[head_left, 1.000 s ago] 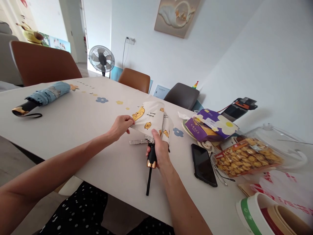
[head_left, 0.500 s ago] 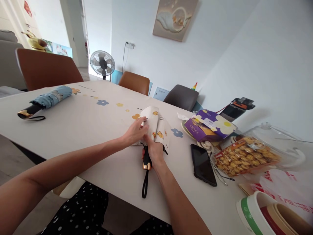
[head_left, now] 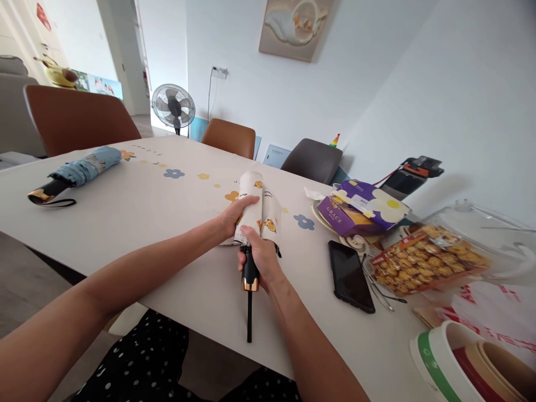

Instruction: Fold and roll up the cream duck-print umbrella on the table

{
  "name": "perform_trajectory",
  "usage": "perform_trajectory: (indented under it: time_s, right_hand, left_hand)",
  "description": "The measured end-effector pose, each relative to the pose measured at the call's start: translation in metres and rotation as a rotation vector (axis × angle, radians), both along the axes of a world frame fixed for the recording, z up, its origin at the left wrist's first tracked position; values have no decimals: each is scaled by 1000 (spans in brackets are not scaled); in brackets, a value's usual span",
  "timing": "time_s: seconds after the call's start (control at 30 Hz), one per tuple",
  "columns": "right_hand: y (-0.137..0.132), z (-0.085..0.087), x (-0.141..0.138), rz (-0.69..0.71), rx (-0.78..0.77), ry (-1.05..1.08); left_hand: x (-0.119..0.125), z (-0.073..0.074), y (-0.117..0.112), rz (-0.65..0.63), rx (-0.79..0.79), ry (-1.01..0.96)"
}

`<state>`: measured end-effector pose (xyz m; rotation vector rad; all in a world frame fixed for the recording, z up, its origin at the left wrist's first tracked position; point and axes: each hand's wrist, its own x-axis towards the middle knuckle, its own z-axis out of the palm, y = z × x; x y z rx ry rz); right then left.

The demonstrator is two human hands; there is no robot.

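Note:
A white folding umbrella (head_left: 250,190) with orange-yellow cartoon prints lies over the table in front of me, its black and gold handle pointing toward me. My left hand (head_left: 238,216) is closed round the left side of the folded cloth, thumb across the top. Around the base of the cloth and the top of the handle, my right hand (head_left: 262,252) is wrapped, thumb pressing on the fabric. A loose fold of cloth spreads to the right of the main roll. The black wrist strap (head_left: 249,318) hangs straight from the handle's end.
A folded blue umbrella (head_left: 87,167) lies at the table's left. On the right are a phone (head_left: 350,276), glasses, a purple box (head_left: 355,209), a dark bottle, a clear container of cookies (head_left: 427,259) and paper rolls (head_left: 469,363). Chairs (head_left: 229,137) and a fan stand beyond the white table (head_left: 167,223).
My left hand has gone from resting loosely on the cloth to gripping it, thumb on top. The right thumb now presses over the cloth's base. The strap has turned edge-on.

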<state>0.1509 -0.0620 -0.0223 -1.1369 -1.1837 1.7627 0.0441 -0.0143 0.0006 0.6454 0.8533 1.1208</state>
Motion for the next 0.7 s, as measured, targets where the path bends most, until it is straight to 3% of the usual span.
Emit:
perform_trajectory:
  time_s: [0.1, 0.23, 0.43, 0.53, 0.63, 0.7]
  right_hand:
    - [-2, 3, 0, 70, 12, 123]
    - [-1, 6, -2, 64, -39, 247]
    - [-1, 5, -2, 108, -78, 188]
    - [-1, 5, -5, -28, -24, 74]
    - [4, 4, -5, -233, 65, -117]
    - [9, 3, -3, -291, 133, -201]
  left_hand:
    - [-3, 5, -5, -69, -24, -125]
    - [-5, 8, -7, -38, -76, -145]
    - [-14, -9, 7, -83, -80, -127]
    - [-14, -9, 10, -82, 47, -67]
    - [-8, -3, 6, 22, 163, 99]
    - [-2, 0, 2, 74, 199, 188]
